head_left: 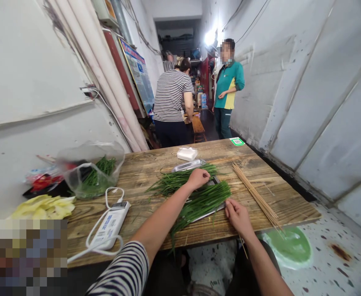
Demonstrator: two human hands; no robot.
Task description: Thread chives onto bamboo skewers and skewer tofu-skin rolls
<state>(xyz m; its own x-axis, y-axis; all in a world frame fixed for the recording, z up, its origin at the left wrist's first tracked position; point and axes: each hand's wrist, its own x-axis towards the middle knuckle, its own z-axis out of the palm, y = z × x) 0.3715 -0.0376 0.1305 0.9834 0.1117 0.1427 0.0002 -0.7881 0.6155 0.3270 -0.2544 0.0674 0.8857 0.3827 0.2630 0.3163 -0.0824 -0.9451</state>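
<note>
A wooden table (156,164) is bearing chives (205,199) between pale walls (316,107); right grip (236,214) is pinching a stick (243,246), left grip (199,179) I cannot tell.

Narrow, worn corridor-like room, apparently small eatery: plank table (143,168) with long green leaves (203,201), thin wooden sticks (256,194) and QR-code card (237,142); thick pipes (106,78) and loose cables (254,22) along walls (316,94); wooden bench (197,124) beyond.

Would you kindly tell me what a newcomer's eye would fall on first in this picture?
Probably the long green leaves, in two heaps on the wooden table, with the left hand at the farther heap and the right hand by the nearer one's right end. Next, perhaps the bundle of thin sticks on the right and the bright light in the background.
</note>
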